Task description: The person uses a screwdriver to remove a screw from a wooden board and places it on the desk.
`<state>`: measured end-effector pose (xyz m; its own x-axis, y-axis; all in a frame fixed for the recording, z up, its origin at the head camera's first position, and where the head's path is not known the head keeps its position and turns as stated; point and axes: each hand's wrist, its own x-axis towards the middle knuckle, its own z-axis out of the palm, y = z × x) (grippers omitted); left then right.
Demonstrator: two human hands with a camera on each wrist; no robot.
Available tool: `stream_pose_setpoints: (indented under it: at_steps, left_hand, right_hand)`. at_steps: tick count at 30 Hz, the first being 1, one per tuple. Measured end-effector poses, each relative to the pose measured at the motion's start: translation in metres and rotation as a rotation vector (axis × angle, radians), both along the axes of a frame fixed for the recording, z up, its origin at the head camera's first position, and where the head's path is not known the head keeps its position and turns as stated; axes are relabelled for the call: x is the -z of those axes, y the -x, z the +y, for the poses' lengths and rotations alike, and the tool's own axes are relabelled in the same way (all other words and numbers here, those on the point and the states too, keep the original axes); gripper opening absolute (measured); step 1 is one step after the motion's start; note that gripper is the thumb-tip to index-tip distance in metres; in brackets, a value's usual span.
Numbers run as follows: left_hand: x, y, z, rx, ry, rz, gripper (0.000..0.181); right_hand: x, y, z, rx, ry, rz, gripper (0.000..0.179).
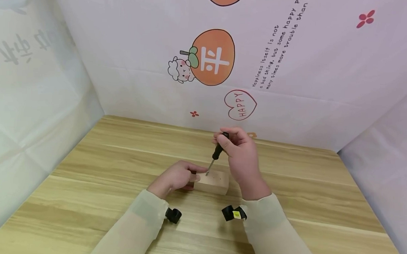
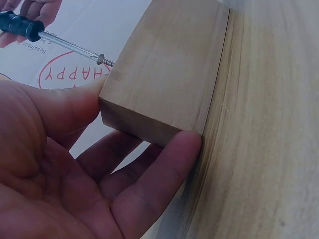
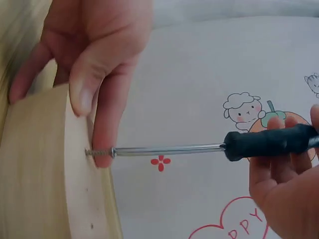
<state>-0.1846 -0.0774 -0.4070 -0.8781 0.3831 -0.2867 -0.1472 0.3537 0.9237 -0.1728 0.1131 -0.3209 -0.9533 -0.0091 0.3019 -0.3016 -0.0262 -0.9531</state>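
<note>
A pale wooden block (image 1: 211, 186) lies on the table, with small holes (image 3: 91, 226) in its top face. My left hand (image 1: 179, 175) grips the block's left end, thumb on the top edge and fingers around the side. A screw (image 3: 99, 152) stands partly in the top face, its threads still showing below the head. My right hand (image 1: 241, 154) holds a screwdriver (image 1: 218, 151) by its black handle, above the block. The metal shaft (image 2: 70, 47) slants down, and its tip meets the screw head.
The wood-grain table (image 1: 114, 165) reaches to a white printed backdrop (image 1: 141, 83) behind the block. White sheets (image 1: 32, 110) hang at the left and right. Black wrist cameras (image 1: 174, 215) sit inside both sleeves, close over the table.
</note>
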Motion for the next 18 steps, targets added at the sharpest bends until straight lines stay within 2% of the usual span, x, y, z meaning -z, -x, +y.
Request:
stream_pose_setpoints:
  at_steps: [3,6,11,15,16,18]
  left_hand:
    - [-0.001,0.0,0.0,-0.003,-0.001,-0.011,0.034]
    - [-0.002,0.0,0.001,-0.003,-0.004,-0.024,0.033]
    - [-0.004,0.001,0.001,0.005,-0.023,-0.03,0.032]
    - [-0.003,0.002,0.0,0.008,-0.033,-0.031,0.032]
    - [-0.002,0.002,0.0,0.008,-0.033,-0.031,0.032]
    - [-0.001,0.001,0.0,0.01,-0.032,-0.031,0.033]
  right_hand:
    - [0.0,0.001,-0.002,-0.027,0.022,0.011,0.024]
    - [0.003,0.002,-0.001,-0.078,0.001,0.076,0.019]
    - [0.006,0.01,0.008,-0.223,0.005,0.192,0.012]
    - [0.008,0.02,0.014,-0.351,0.052,0.227,0.017]
    - [0.008,0.021,0.015,-0.367,0.064,0.221,0.017]
    - [0.008,0.019,0.014,-0.322,0.015,0.208,0.016]
